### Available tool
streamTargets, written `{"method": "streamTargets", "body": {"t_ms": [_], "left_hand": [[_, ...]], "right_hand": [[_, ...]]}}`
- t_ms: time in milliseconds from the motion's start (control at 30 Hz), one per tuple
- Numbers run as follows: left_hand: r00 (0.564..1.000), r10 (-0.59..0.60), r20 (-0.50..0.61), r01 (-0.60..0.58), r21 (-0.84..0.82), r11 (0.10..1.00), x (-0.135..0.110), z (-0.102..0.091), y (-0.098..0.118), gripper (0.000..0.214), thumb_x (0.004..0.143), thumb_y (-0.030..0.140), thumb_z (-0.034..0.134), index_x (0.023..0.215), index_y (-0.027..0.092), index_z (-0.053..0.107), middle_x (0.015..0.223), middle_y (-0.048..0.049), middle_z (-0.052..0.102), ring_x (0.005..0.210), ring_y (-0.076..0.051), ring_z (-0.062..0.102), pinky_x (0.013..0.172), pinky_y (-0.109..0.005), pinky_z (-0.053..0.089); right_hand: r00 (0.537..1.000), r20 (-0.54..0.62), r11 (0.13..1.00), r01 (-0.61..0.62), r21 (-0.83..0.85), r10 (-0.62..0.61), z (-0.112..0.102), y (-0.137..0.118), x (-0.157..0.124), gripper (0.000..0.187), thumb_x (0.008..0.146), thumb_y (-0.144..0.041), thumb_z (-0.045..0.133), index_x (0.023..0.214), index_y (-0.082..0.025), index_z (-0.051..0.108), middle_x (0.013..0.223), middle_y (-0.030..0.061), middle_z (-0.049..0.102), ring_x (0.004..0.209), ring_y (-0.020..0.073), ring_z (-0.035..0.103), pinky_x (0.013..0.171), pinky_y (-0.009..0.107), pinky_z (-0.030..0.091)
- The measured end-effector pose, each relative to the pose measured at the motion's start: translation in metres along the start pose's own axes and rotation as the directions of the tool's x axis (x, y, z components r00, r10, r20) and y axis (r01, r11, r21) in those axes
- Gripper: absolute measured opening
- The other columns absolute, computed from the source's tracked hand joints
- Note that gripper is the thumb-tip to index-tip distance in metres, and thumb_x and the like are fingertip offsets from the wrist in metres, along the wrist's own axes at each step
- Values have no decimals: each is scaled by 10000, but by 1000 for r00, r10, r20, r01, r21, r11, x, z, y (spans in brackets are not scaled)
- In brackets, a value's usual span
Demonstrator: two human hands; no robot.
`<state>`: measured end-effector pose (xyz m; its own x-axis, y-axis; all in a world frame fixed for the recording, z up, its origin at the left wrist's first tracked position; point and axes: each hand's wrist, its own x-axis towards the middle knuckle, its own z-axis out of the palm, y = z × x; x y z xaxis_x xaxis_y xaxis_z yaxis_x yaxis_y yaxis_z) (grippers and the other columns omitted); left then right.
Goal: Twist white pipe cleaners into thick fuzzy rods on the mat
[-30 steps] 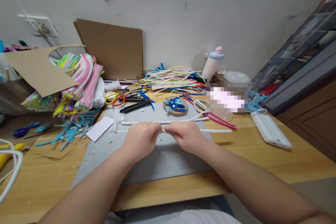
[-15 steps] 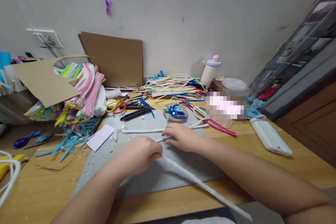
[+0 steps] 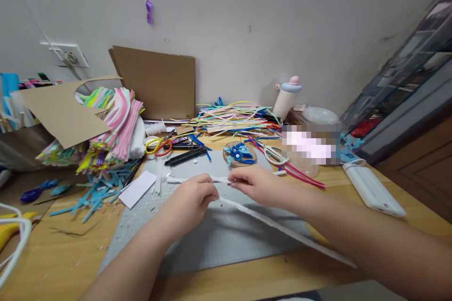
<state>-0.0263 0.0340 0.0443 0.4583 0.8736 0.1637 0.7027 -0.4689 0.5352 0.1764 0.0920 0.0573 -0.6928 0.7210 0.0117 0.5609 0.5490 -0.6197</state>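
Observation:
My left hand is closed around a long white fuzzy stem, like wrapped pipe cleaner, which slants down to the lower right above the mat. Just to the right, my right hand pinches at a white pipe cleaner; whether this strand joins the stem is hidden by the fingers. Another white end shows beyond my right wrist. Under both hands lies a grey cutting mat. A round piece with blue pipe-cleaner flowers rests just behind my right hand.
Scissors, a black pen and a white card lie left of centre. Bundled pastel pipe cleaners stand at left, a loose pile at the back. A bottle and a white device sit at right.
The stem's free end has swung up and to the right. My right hand has shifted slightly right, away from my left. The whole view has moved a little.

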Motion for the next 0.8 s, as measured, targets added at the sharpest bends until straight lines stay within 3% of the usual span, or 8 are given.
{"method": "streamTargets", "body": {"t_ms": [167,300,467,633,800], "left_hand": [[991,-123,-46,118,-108,987,-4,-3,10,154,767,103,497,873,215,489,778,27,567,696,-121,514,631,-237,383],[991,-124,-50,117,-118,986,-5,-3,10,216,779,111,486,963,223,472,789,24,562,696,-126,519,624,-246,391],[995,-37,-88,30,-79,996,-4,-2,6,264,793,91,475,1009,222,551,866,-13,605,800,-141,554,709,-263,420],[995,34,-97,-42,-77,996,-3,-2,6,210,811,95,483,952,210,589,887,-20,617,835,-138,557,730,-254,423],[995,64,-71,-69,-79,994,-2,-3,8,175,829,103,476,848,196,623,832,-19,606,799,-127,555,710,-238,417]], "right_hand": [[956,221,919,-254,302,192,12,-7,-14,382,841,-209,438,1205,-189,552,510,-53,464,459,91,405,460,191,329],[968,208,900,-212,381,140,10,-8,-26,374,821,-195,446,1152,-202,620,580,-36,529,486,76,395,482,180,327],[975,181,883,-195,427,128,7,-8,-38,339,811,-237,477,1092,-206,664,846,10,650,601,93,463,521,182,344],[958,229,862,-258,437,170,7,-6,-39,356,827,-287,479,1137,-210,635,695,-18,606,489,67,357,440,177,261],[974,200,870,-190,454,109,7,-7,-39,319,809,-257,500,1073,-212,673,831,-8,661,661,115,507,595,204,393]]}}
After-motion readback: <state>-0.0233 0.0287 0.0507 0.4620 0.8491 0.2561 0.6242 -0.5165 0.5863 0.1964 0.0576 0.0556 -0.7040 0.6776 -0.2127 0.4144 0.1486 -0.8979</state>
